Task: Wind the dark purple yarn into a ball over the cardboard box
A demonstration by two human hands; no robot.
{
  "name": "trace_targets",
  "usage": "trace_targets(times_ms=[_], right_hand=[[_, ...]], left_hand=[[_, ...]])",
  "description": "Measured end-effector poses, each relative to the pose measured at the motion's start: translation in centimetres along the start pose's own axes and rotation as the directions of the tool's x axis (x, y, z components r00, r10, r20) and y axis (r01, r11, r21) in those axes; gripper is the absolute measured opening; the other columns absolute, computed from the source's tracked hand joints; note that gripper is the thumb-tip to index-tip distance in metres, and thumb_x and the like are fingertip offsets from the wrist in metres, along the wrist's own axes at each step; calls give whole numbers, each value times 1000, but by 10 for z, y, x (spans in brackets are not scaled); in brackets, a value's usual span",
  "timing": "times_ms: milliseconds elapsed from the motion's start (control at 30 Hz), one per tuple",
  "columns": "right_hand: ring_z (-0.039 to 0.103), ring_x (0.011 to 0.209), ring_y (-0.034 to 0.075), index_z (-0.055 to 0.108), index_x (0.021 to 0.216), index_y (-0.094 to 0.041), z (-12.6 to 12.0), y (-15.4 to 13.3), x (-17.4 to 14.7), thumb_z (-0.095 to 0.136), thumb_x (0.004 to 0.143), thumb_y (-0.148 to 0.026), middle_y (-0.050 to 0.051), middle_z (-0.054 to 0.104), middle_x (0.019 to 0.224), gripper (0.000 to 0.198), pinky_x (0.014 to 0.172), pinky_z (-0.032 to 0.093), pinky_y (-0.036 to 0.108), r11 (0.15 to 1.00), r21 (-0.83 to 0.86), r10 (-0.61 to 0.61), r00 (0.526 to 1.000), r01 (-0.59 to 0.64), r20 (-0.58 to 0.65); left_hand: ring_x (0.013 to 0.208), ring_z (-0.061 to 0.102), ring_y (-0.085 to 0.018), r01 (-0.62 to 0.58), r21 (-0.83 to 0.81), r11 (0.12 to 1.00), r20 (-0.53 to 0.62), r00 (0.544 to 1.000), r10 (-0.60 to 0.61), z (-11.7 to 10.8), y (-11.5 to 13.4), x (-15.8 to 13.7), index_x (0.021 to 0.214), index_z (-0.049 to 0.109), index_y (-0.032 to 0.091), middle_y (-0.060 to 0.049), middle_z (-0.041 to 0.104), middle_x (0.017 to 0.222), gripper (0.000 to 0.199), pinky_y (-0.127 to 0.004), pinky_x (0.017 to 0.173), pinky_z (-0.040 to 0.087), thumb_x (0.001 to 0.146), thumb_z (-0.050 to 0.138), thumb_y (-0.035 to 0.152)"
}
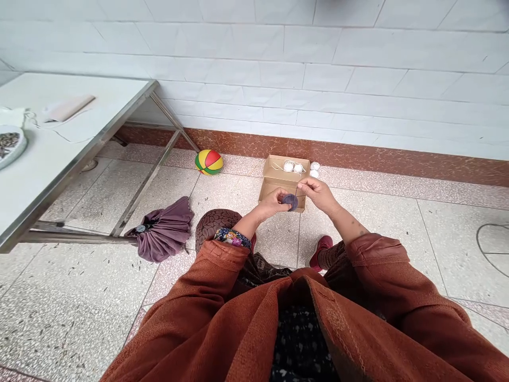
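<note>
A: What to note first?

B: In the left hand (275, 202), a small ball of dark purplish-grey yarn (290, 201), raised above the near tray of an open cardboard box (272, 185). Fingers curled round its left side and closed on it.

A: And the right hand (318, 194)?

B: Just right of the ball and slightly farther off, thumb and forefinger pinching a thin dark strand (296, 191) (too fine to trace all the way down).

A: Where to place the box?

B: On the speckled floor (369, 209), near the far tiled wall (358, 98), lid (273, 168) folded back toward the far side. Two white yarn balls (288, 166) in the lid, loose white strand around them; more white yarn balls (315, 166) just outside, to the right.

A: Anything farther left?

B: A red, yellow and green ball (209, 162) by the far right leg of a worktop (115, 95). Nearer, a half-folded purple umbrella (170, 228) on the floor. Up on the worktop, at the left, a white bowl (22, 147) of dark seeds.
</note>
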State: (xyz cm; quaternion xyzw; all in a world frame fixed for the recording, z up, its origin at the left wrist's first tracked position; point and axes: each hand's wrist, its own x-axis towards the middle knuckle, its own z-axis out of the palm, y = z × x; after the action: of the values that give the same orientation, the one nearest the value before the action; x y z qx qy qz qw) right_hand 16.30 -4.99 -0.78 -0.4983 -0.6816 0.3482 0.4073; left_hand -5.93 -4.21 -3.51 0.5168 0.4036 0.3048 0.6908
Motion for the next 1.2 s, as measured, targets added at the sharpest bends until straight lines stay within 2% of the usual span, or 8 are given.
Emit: trace_targets(times_ms=[133, 333, 533, 633, 767, 967, 1067, 1200], right_hand=[[58, 71, 19, 72, 84, -22, 8, 13, 1, 65, 98, -48, 1, 68, 75, 30, 70, 49, 32, 995, -46, 86, 996, -88, -39], [74, 91, 25, 79, 97, -25, 33, 18, -8, 65, 99, -32, 4, 82, 95, 16, 83, 58, 36, 993, -91, 82, 987, -69, 141], [70, 82, 21, 76, 90, -23, 27, 4, -13, 63, 103, -41, 4, 78, 88, 25, 80, 53, 33, 987, -95, -88, 935, 128, 344], [66, 78, 20, 75, 91, -23, 17, -8, -14, 63, 104, -49, 4, 75, 88, 31, 76, 51, 32, 988, -38, -131, 941, 151, 313], [62, 79, 20, 74, 91, -23, 3, -15, -12, 63, 104, -52, 4, 72, 86, 33, 76, 50, 34, 993, -21, -115, 985, 119, 131], [57, 78, 21, 68, 87, -23, -4, 0, -4, 64, 102, -53, 3, 66, 83, 34, 77, 47, 35, 998, -66, -12, 991, 3, -132], [55, 75, 19, 66, 84, -23, 0, 10, -2, 65, 100, -51, 1, 64, 78, 32, 75, 46, 34, 996, -74, 46, 986, -58, -158], [54, 71, 18, 65, 80, -22, 13, 18, -3, 65, 98, -40, -1, 61, 73, 25, 72, 44, 32, 988, -83, 127, 991, -130, -43]], left_hand=[[93, 68, -16, -29, -216, 976, 137, 989, 59, 3, 5, -6, 105, 67, 19, -3, 75, 102, 55, -31, 88, 52, 61, 99, 28], [104, 71, -21, -107, -415, 904, -25, 994, 106, 2, 10, -2, 115, 68, 22, -7, 75, 116, 59, -37, 94, 56, 65, 97, 34], [96, 70, -19, -129, -210, 969, -287, 956, 65, -6, 1, 8, 106, 70, 19, -5, 75, 102, 45, -37, 95, 56, 66, 90, 27], [93, 68, -19, -74, 23, 997, -376, 924, 78, -9, -4, 10, 102, 71, 19, -4, 73, 99, 45, -37, 95, 55, 61, 88, 19], [83, 64, -17, -24, 140, 990, -191, 980, 51, -4, -8, 5, 100, 71, 17, -2, 70, 91, 43, -36, 88, 53, 60, 88, 19], [93, 66, -18, -23, -16, 1000, 144, 989, 25, 5, -2, -11, 125, 66, 19, -7, 72, 111, 60, -34, 85, 54, 73, 90, 34], [98, 68, -20, -24, -131, 991, 211, 976, 51, 7, 4, -17, 148, 56, 27, -8, 71, 121, 78, -32, 81, 55, 79, 89, 38], [97, 74, -23, 23, -308, 951, 283, 957, 69, 9, 10, -21, 161, 47, 31, -10, 72, 121, 84, -30, 75, 52, 86, 83, 44]])
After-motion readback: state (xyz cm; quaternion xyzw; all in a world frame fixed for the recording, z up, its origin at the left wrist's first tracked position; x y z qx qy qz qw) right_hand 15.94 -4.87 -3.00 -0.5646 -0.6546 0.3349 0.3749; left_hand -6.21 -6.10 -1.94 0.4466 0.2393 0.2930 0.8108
